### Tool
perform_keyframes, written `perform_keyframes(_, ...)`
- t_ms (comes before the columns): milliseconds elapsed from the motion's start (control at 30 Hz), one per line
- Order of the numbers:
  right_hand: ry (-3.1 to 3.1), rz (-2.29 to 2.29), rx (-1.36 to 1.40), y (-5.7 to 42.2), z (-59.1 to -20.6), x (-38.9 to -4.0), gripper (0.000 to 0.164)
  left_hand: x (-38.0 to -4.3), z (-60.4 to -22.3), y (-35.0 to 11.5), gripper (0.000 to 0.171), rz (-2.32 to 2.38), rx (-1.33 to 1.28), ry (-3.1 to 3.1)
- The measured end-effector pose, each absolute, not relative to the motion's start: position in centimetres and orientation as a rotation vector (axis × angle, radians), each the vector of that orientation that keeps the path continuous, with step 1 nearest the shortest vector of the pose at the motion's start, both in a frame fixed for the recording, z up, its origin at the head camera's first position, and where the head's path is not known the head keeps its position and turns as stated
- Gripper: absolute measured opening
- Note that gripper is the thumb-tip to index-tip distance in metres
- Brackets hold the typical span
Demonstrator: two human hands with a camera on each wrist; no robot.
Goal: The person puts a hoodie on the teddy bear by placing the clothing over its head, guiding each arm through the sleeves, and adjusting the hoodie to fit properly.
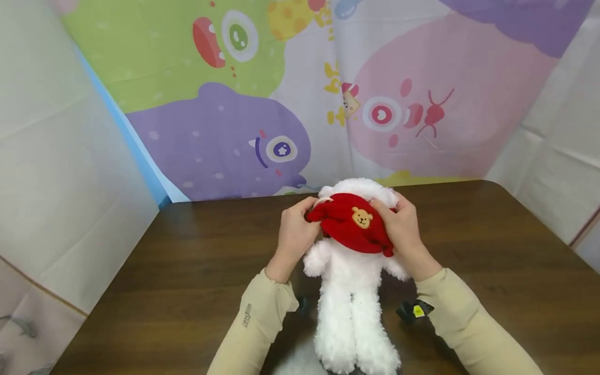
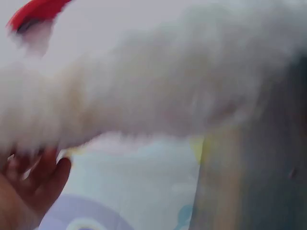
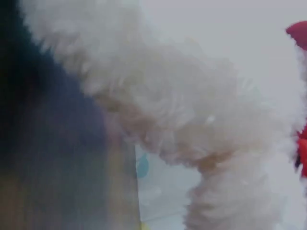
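Though part-hidden, tabletop (image 1: pixel 201 265) apparently beneath toy (image 1: pixel 352 284).

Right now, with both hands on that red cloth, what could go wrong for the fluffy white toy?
The red cloth slants between the left hand and the right hand, so it might end up crooked. It also covers part of the white toy, whose fluffy fur could catch in it.

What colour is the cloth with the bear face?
The cloth is red, clearest in the head view.
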State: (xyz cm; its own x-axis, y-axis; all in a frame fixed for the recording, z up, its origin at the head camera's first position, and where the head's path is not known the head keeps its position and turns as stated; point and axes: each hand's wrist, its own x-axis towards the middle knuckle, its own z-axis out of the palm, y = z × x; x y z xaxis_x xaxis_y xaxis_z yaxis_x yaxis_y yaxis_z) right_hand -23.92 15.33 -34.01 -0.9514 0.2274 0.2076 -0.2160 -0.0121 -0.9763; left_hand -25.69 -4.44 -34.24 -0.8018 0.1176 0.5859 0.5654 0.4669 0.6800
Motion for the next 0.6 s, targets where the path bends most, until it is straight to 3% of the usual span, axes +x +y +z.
perform_keyframes(267,-2.178,1.901,0.128,16.4,-33.9,-24.5,0.027,-25.6,-33.4,-5.9,0.058,-1.937,-1.044,-2.35)
perform_keyframes(400,-2.269,1.867,0.143,16.4,-34.0,-24.6,0.038,-25.7,-33.8,-5.6,0.078,-1.518,-1.127,-2.488)
perform_keyframes(500,-2.284,1.842,0.099,16.4,-34.1,-24.5,0.041,-25.7,-34.0,-5.2,0.068,-1.061,-1.075,-2.391)
perform_keyframes(600,-2.221,1.854,0.016,16.4,-34.1,-24.7,0.036,-25.6,-33.5,-5.0,0.035,-0.733,-1.042,-2.162)
